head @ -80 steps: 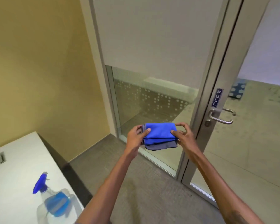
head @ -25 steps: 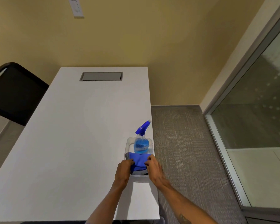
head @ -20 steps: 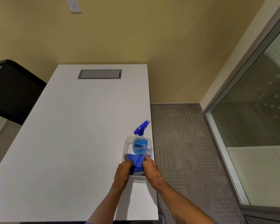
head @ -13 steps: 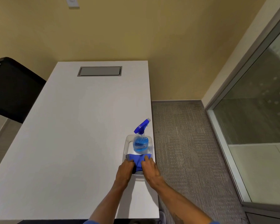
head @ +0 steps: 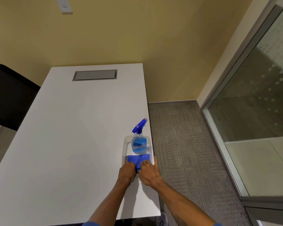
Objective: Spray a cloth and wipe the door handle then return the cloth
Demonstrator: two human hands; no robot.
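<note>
The folded blue cloth lies in the near end of a clear plastic bin at the right edge of the white table. Behind it in the same bin stands a spray bottle with blue liquid and a blue trigger head. My left hand and my right hand rest side by side on the cloth's near edge, fingers pressing it down. The near part of the cloth is hidden under my fingers. The door handle is out of view.
A grey cable hatch is set into the table's far end. A black chair stands at the left. Grey carpet runs between the table and a glass partition on the right. A light switch hangs on the yellow wall.
I have turned from the door to the table. The cloth, first held up in both hands by the handle, has gone down into the bin, and my hands have pressed it lower over the last second.
</note>
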